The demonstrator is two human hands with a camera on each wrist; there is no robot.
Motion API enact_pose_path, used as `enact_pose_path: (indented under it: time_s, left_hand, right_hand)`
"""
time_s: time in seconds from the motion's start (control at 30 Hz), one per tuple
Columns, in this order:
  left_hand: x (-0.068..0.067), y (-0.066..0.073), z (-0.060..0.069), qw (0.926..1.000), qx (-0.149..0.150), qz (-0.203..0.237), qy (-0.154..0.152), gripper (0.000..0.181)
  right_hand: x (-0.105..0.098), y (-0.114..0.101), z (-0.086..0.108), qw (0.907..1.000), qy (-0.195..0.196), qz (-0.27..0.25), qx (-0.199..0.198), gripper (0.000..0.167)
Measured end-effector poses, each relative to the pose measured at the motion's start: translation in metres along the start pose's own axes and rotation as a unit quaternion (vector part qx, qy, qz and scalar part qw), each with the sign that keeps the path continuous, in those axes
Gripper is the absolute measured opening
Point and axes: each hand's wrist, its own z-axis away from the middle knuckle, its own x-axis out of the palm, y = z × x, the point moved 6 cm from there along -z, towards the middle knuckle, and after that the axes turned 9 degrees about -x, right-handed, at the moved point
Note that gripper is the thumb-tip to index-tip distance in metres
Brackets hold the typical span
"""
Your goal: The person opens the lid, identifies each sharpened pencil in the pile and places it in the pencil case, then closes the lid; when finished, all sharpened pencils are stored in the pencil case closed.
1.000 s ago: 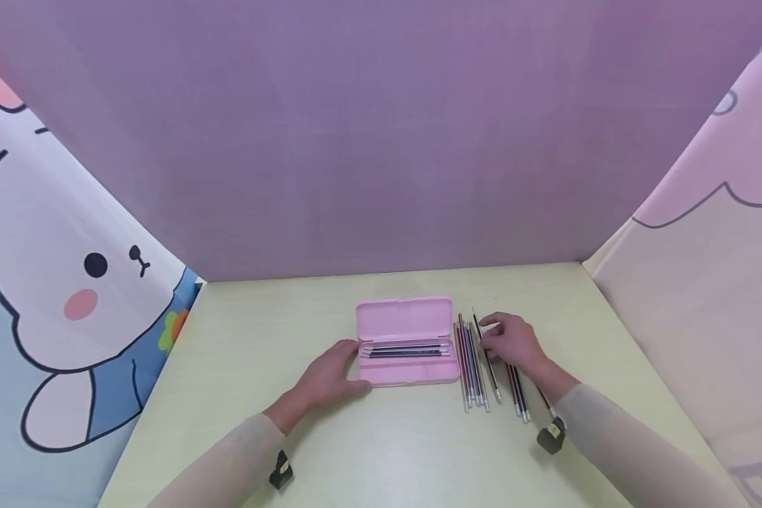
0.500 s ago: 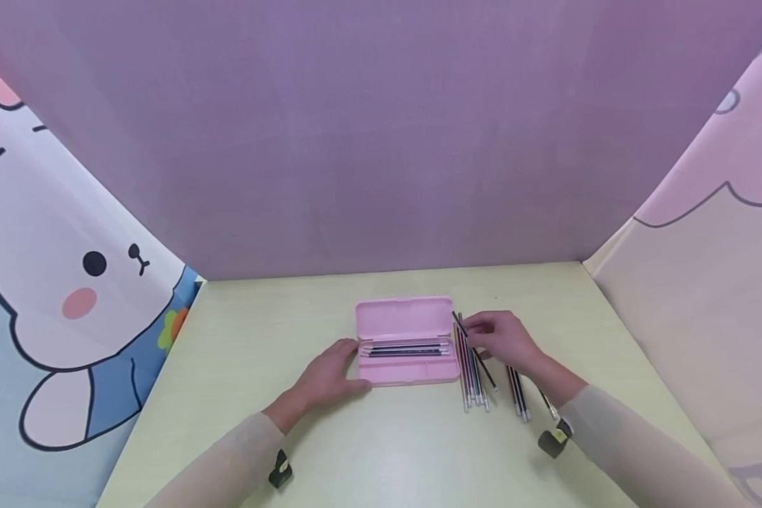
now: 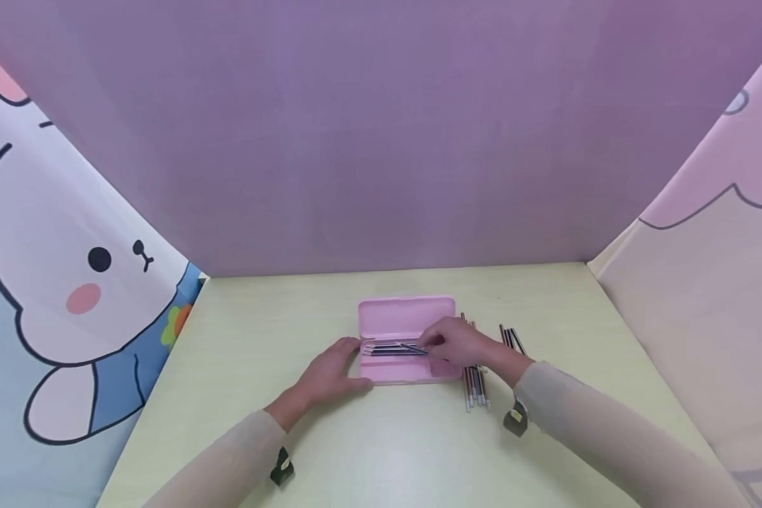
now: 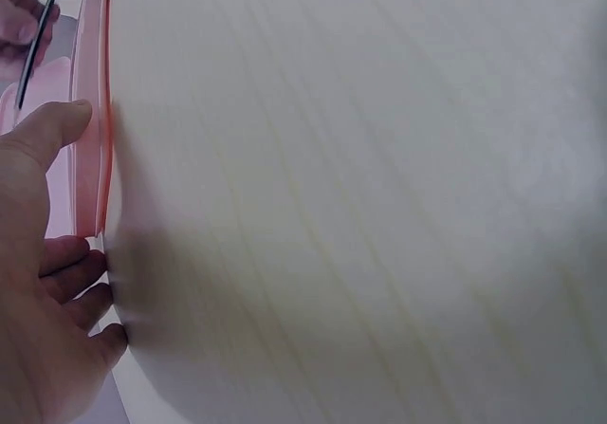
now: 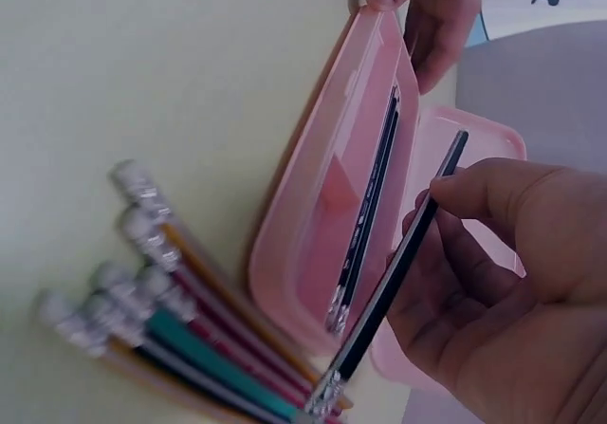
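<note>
A pink pencil case (image 3: 390, 372) lies with its lid raised on the table. Dark pencils (image 5: 373, 201) lie lengthwise in its back compartment. My left hand (image 3: 331, 374) holds the case by its left end, thumb on the front rim and fingers round the corner. Over the case, my right hand (image 3: 460, 343) pinches a black pencil (image 5: 387, 286) between thumb and fingers. This pencil is tilted above those inside, its silver-banded end toward the right, as the right wrist view shows.
Several loose pencils (image 3: 476, 391) with white erasers lie just right of the case, partly under my right wrist. Farther right is a second small group of pencils (image 3: 513, 340), partly covered by my forearm. A purple panel (image 3: 381, 141) stands behind the table (image 3: 381, 451).
My right hand has picked the black pencil up from the table right of the case and carried it left, over the case. My left hand has stayed in place.
</note>
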Motion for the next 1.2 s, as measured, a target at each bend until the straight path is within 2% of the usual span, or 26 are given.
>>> enact_pose_path:
  time_s: [0.2, 0.37, 0.53, 0.73, 0.9, 1.2]
  left_hand:
    - [0.000, 0.000, 0.000, 1.0000, 0.003, -0.004, 0.000, 0.090]
    - [0.001, -0.001, -0.001, 1.0000, 0.003, -0.003, -0.001, 0.090]
    - [0.001, -0.002, -0.001, 1.0000, 0.001, -0.004, -0.002, 0.090]
    - [0.002, -0.003, -0.002, 1.0000, 0.005, 0.000, -0.002, 0.090]
    - [0.002, -0.001, -0.003, 1.0000, 0.007, -0.001, -0.001, 0.090]
    - [0.002, 0.000, -0.001, 1.0000, 0.000, -0.004, -0.002, 0.089]
  right_hand:
    - [0.009, -0.002, -0.023, 0.9990, -0.008, 0.043, -0.003, 0.024]
    - [0.021, -0.005, -0.036, 0.9974, -0.021, 0.068, -0.016, 0.021]
    - [0.037, -0.009, -0.043, 0.9974, -0.032, 0.057, -0.029, 0.018]
    - [0.046, -0.010, -0.047, 0.9958, -0.032, 0.077, -0.038, 0.019]
    - [0.045, -0.003, -0.046, 0.9960, -0.019, 0.086, -0.013, 0.021]
    - [0.042, 0.005, -0.043, 0.9985, -0.001, 0.055, 0.008, 0.021]
